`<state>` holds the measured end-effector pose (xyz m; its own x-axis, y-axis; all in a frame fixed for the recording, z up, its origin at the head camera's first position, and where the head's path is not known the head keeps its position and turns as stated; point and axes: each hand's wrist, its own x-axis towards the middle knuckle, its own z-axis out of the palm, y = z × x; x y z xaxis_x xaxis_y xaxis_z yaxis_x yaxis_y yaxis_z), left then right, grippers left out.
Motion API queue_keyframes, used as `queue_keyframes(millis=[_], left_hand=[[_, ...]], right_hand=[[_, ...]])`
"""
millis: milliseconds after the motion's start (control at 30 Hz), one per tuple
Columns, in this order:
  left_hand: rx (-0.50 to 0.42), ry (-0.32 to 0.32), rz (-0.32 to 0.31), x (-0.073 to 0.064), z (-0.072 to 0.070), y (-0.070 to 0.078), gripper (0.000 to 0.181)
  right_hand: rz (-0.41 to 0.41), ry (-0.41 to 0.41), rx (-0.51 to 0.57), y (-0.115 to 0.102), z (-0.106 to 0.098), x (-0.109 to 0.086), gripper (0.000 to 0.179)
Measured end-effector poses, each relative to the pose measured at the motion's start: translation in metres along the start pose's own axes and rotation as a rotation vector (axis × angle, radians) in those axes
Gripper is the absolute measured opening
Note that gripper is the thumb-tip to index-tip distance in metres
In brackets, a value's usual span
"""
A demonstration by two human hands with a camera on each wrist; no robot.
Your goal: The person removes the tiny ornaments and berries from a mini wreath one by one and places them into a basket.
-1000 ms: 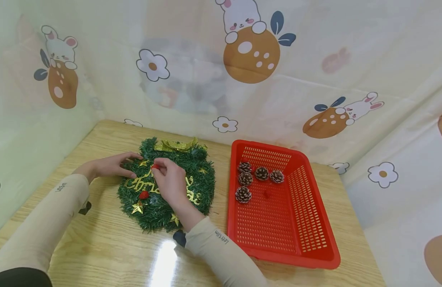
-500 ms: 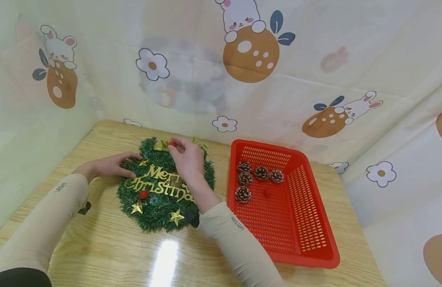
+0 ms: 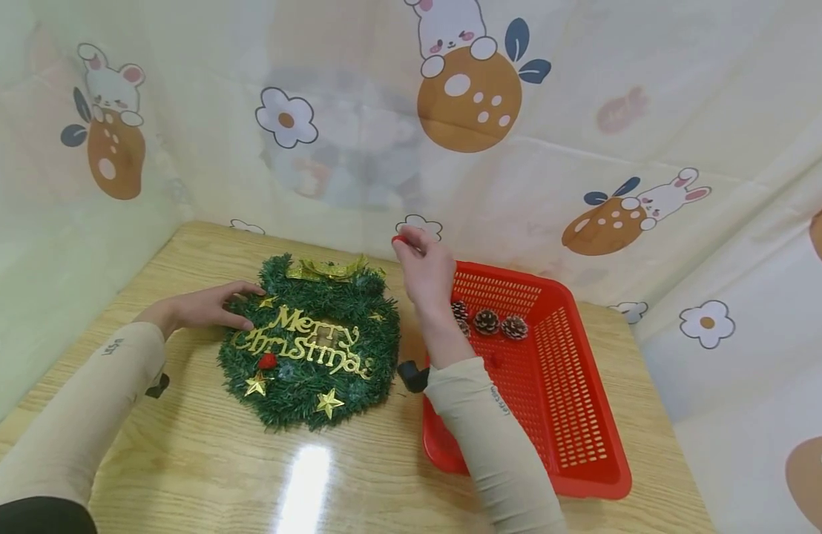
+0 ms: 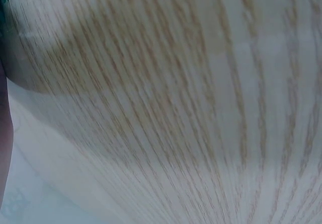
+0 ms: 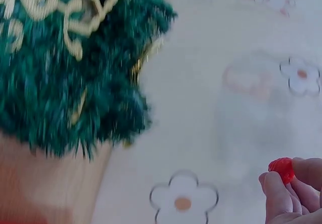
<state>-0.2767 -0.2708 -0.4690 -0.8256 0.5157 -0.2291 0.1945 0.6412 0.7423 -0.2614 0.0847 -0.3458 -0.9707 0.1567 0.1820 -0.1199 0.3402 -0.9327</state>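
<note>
A green tinsel wreath [image 3: 357, 400] lies on the table, bearing gold "Merry Christmas" lettering [image 3: 297, 356], gold stars [image 3: 329, 403], a gold bow [image 3: 324, 271] and one red berry ornament [image 3: 267, 361]. My left hand [image 3: 214, 305] rests at its left edge, thumb and fingers spread over the greenery. Up between the wreath and the basket, my right hand [image 3: 427, 271] pinches another red berry ornament [image 5: 280, 170] between thumb and fingertips, held clear of the wreath. Only a sliver of my left hand [image 4: 5, 133] shows in the left wrist view.
A red plastic basket [image 3: 587, 371] stands right of the wreath, holding several pine cones [image 3: 487, 322] and a red berry ornament [image 3: 496, 360]. My right forearm covers its left side. A printed curtain [image 3: 357, 170] hangs behind the wooden table [image 3: 217, 460].
My right hand has moved from over the wreath's lettering, past its bow, to the right toward the basket, with the red berry ornament still pinched. My left hand has stayed in place.
</note>
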Motion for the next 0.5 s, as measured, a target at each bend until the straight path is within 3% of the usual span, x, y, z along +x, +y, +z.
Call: queue_keyframes(millis=[167,500], left_hand=[[0.001,-0.003,0.011,0.0,0.0,0.002,0.071],[-0.003,-0.008,0.0,-0.002,-0.001,0.005,0.071]], right_hand=[[0.022,0.067,0.053,0.012,-0.027,0.013,0.029],[0.134,0.126,0.013,0.038,-0.067,0.028,0.032]])
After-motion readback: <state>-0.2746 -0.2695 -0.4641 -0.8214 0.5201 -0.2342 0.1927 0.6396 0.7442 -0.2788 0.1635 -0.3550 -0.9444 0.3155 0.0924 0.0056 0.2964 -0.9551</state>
